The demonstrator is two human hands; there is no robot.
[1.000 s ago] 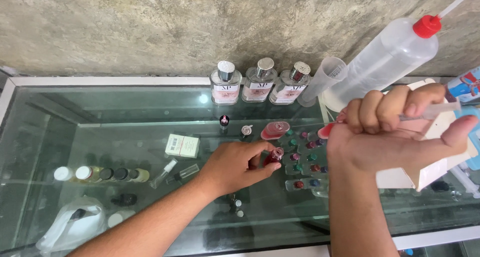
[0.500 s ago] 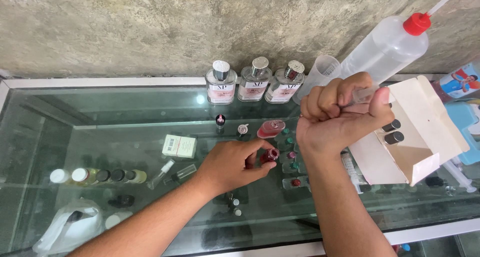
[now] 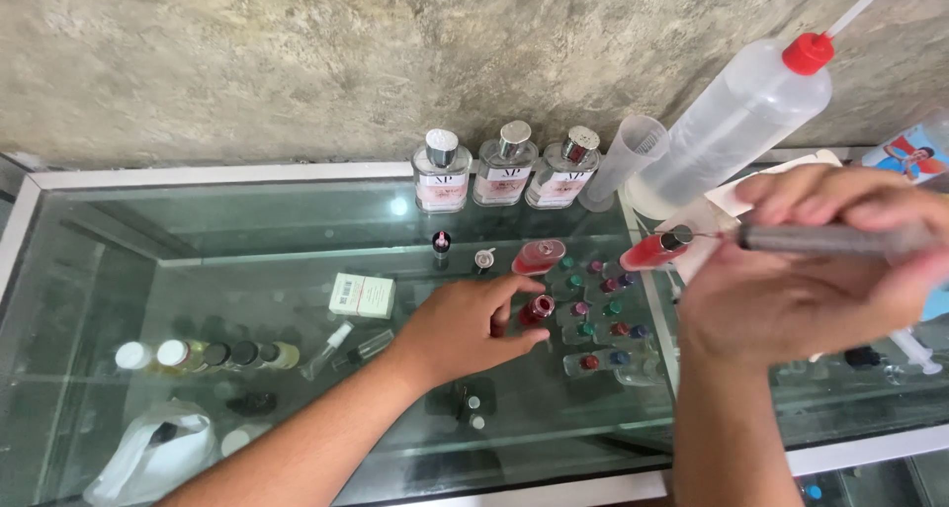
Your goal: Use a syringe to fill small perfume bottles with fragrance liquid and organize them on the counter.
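Raised since the earlier frame, the right hand (image 3: 801, 280) grips a red-filled syringe (image 3: 791, 238); the small red vial (image 3: 537, 310) is pinched upright on the glass counter (image 3: 247, 270) by the left hand (image 3: 465, 329). Liquid could be dripped if the needle is misaligned.

Even daylight, fairly bright, soft – no hard shadows on rough wall (image 3: 247, 62). Glass counter top (image 3: 247, 260) shows small round glare spot near its back edge, plus faint reflections of shelves below. Right hand (image 3: 791, 280) close to camera, blurred by motion – grey tool (image 3: 830, 236) in it smeared. Left hand (image 3: 474, 329) sharp. Slight bending of counter frame at picture edges.
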